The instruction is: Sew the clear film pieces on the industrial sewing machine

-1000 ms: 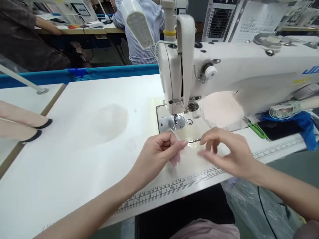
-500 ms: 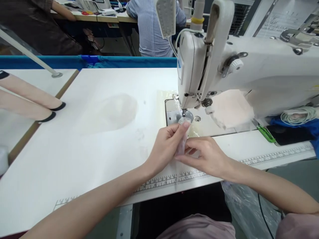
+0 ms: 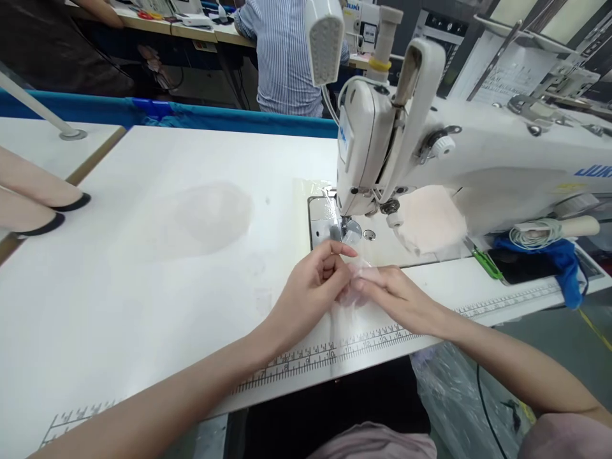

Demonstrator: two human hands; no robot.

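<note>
A small piece of sheer, pale pink fabric [image 3: 359,273] lies between my two hands, just in front of the sewing machine [image 3: 368,146]. My left hand [image 3: 318,277] pinches its left side, with the index finger stretched toward the needle area. From the right, my right hand [image 3: 394,293] holds the fabric between thumb and fingers. The far end of the cloth reaches toward the presser foot [image 3: 345,224] above the metal needle plate [image 3: 321,220]. Whether it lies under the foot, I cannot tell.
Folded pale pink fabric [image 3: 433,220] sits under the machine arm. Green snips [image 3: 488,264], a dark phone [image 3: 523,266] and coiled cord [image 3: 536,234] lie at right. A printed ruler [image 3: 306,362] edges the white table. Beige pieces with black ends [image 3: 36,194] lie at left. Other people are behind.
Both hands have shifted slightly toward me, and the fabric is now bunched between them instead of hanging lengthwise. The right hand has taken hold higher up. The camera view has turned right.
</note>
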